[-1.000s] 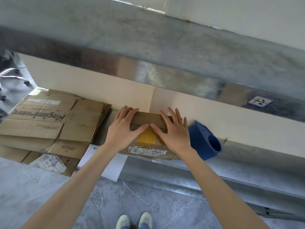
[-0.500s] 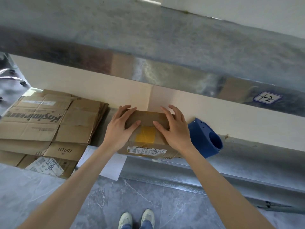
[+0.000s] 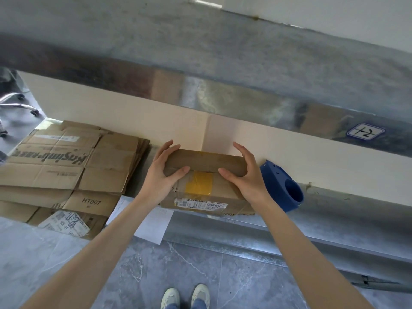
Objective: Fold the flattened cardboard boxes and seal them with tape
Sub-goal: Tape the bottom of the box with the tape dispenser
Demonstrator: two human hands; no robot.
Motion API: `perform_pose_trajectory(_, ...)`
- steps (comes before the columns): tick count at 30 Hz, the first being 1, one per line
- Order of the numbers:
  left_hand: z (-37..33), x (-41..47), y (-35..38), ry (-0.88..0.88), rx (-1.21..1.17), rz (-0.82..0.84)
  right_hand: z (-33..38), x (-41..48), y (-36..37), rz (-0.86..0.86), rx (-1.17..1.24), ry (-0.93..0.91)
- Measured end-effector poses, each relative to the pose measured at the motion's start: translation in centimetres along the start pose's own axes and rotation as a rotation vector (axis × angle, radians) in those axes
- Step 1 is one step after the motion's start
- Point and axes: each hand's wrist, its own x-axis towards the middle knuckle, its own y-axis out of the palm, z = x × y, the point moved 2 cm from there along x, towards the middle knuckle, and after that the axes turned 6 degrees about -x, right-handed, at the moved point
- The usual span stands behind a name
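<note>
Hands, left hand (image 3: pixel 160 175) and right hand (image 3: pixel 246 175), clamped on cardboard box (image 3: pixel 206 175) ends, flattened boxes (image 3: pixel 66 166) leftward.

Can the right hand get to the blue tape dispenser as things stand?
Probably yes. The blue tape dispenser sits just beside the right hand, nothing between them, but that hand first has to let go of the cardboard box.

A blue plastic holder (image 3: pixel 284 186) was seen against the cream wall panel (image 3: pixel 124 121). A white paper sheet (image 3: pixel 153 226) lay on grey marbled floor (image 3: pixel 200 270).
</note>
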Motion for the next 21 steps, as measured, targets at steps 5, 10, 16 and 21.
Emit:
perform_pose_trajectory(5, 0.21, -0.18, 0.26, -0.042, -0.191, 0.001, -0.58, 0.14, 0.32, -0.006, 0.12, 0.057)
perform_pose_trajectory(10, 0.18, -0.22, 0.21, -0.089, -0.235, 0.01, -0.21, 0.27, 0.5, -0.02, 0.177, 0.099)
perform_pose_trajectory(16, 0.25, -0.04, 0.44, -0.073, -0.23, 0.009, -0.77, 0.6, 0.66, -0.031, 0.183, 0.128)
perform_pose_trajectory(21, 0.27, 0.48, -0.01, -0.066, -0.131, 0.063, -0.59, 0.85, 0.62, -0.045, 0.189, 0.156)
